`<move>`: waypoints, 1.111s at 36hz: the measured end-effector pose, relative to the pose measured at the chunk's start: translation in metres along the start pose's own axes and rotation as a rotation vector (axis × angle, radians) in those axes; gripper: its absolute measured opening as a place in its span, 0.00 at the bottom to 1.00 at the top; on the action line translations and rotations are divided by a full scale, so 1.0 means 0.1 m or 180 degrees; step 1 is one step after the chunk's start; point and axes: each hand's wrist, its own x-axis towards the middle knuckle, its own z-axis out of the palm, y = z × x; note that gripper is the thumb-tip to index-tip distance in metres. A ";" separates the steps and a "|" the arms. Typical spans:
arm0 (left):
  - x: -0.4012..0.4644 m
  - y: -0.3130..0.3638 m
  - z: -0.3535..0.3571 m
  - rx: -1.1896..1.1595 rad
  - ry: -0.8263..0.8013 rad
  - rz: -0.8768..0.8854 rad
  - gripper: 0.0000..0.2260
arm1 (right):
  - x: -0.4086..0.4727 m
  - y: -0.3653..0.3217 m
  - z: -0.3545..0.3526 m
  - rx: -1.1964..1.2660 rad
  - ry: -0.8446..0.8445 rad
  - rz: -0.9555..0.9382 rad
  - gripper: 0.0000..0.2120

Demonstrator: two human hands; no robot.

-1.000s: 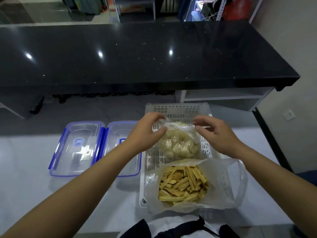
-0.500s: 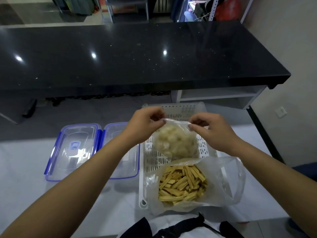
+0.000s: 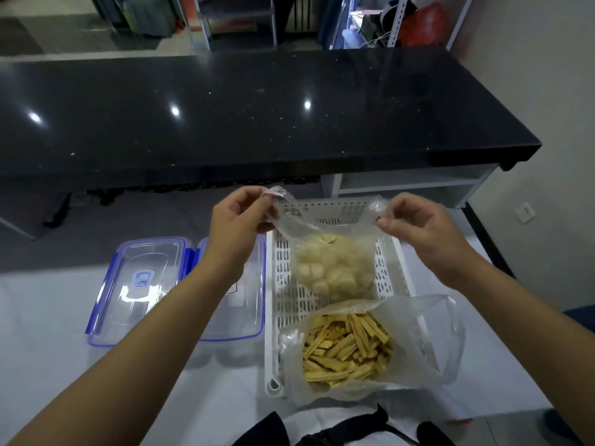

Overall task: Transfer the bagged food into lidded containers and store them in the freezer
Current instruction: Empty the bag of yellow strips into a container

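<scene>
Both hands hold a clear plastic bag of pale white food chunks (image 3: 335,268) over the white slotted plastic basket (image 3: 394,272): the left hand (image 3: 236,226) grips one top corner, the right hand (image 3: 421,233) the other. A second clear bag of yellow sticks (image 3: 347,344) lies in the basket's near end. Two blue-rimmed lidded containers (image 3: 141,284) sit on the white table (image 3: 48,333), left of the basket.

you've a pale table (image 3: 48,317): two lidded containers (image 3: 141,284) left, touching each other, a white slotted basket (image 3: 273,317) just right, dark counter (image 3: 257,107) at the far side.
</scene>
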 end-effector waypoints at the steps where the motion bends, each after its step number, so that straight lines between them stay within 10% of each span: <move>1: 0.01 0.06 -0.01 -0.0021 -0.0090 -0.0016 0.09 | 0.02 -0.04 -0.01 -0.0046 0.0062 -0.0041 0.10; 10: 0.03 0.54 -0.02 0.0071 -0.0942 -0.0003 0.09 | 0.27 -0.37 -0.10 0.0012 0.0967 -0.0371 0.06; 21: -0.23 0.58 0.03 -0.1098 -0.1338 -0.0324 0.14 | 0.38 -0.50 -0.29 0.1012 0.0715 0.0028 0.06; 34: -0.35 0.44 0.06 -0.0376 -0.1099 -0.0257 0.20 | 0.12 -0.15 -0.21 0.0489 0.0785 0.0553 0.10; 40: -0.44 0.49 0.01 0.1655 -0.0665 0.0661 0.21 | 0.02 -0.34 -0.22 -0.1135 0.0590 0.0081 0.19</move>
